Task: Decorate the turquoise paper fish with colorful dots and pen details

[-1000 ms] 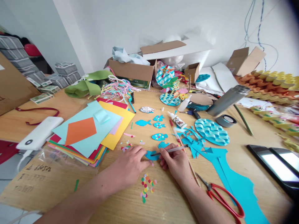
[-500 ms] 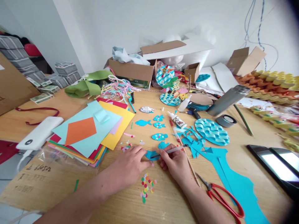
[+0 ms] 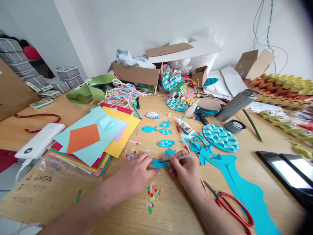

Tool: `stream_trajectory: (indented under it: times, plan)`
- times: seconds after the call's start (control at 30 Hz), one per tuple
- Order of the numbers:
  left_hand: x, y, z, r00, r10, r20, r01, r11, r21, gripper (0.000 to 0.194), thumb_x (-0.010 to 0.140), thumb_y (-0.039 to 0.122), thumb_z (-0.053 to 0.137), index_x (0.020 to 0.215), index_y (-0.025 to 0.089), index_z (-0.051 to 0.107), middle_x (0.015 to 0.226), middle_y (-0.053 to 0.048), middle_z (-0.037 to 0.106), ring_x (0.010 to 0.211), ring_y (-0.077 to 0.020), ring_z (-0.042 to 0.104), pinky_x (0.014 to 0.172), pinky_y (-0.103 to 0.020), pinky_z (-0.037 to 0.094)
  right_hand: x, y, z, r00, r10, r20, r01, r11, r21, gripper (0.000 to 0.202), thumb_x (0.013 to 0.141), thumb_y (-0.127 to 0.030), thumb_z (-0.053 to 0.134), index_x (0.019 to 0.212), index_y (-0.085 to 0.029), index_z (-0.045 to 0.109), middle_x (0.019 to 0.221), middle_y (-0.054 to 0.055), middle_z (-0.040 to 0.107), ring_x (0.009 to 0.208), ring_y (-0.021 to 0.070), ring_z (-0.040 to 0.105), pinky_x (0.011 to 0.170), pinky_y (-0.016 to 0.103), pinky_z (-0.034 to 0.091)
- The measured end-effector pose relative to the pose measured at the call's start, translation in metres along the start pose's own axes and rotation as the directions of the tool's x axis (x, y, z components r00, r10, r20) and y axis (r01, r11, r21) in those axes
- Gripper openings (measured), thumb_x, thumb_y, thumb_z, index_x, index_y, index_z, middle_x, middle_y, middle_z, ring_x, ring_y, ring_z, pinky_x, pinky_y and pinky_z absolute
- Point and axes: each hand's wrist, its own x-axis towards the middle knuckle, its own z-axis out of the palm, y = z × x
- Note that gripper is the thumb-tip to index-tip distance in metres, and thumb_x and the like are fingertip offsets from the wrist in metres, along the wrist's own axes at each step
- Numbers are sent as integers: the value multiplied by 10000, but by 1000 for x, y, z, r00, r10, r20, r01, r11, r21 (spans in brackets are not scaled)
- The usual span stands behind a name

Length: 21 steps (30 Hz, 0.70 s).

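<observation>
My left hand (image 3: 135, 170) holds a blue paper fish (image 3: 158, 164) at its left end, fingertips and thumb pressing it to the table. My right hand (image 3: 183, 168) pinches a slim pen (image 3: 183, 156), whose dark tip is over the fish. My right fingers hide part of the fish's right end. Just beyond lie more blue paper fish: a plain one (image 3: 170, 152), a dotted one (image 3: 166, 143), two small dotted ones (image 3: 164, 124) and a larger plain one (image 3: 148, 129). Coloured paper dots (image 3: 154, 197) are scattered between my forearms.
Coloured paper sheets (image 3: 85, 138) are stacked at left, near a white power bank (image 3: 40, 140). To the right lie red-handled scissors (image 3: 236, 209), blue paper scraps (image 3: 204, 151), a glue bottle (image 3: 185, 126) and a woven blue disc (image 3: 220, 138). A grey flask (image 3: 237, 105) stands farther back.
The pen has tilted flatter, and its tip has shifted slightly up and right on the blue fish. My left hand stays in place. The whole view has drifted a little.
</observation>
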Motion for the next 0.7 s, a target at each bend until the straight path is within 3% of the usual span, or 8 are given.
stream_trajectory:
  times: [0.7]
  plan:
    - [-1, 0, 1, 1000, -12, 5, 12, 1000, 3, 319, 979, 143, 524, 1235, 275, 661, 1080, -71, 586, 1132, -260, 529, 916, -399, 489, 4, 1, -1, 1000, -27, -13, 26, 998, -61, 476, 732, -654, 741, 706, -209, 575, 489, 5, 630, 324, 120, 514, 316, 212, 382]
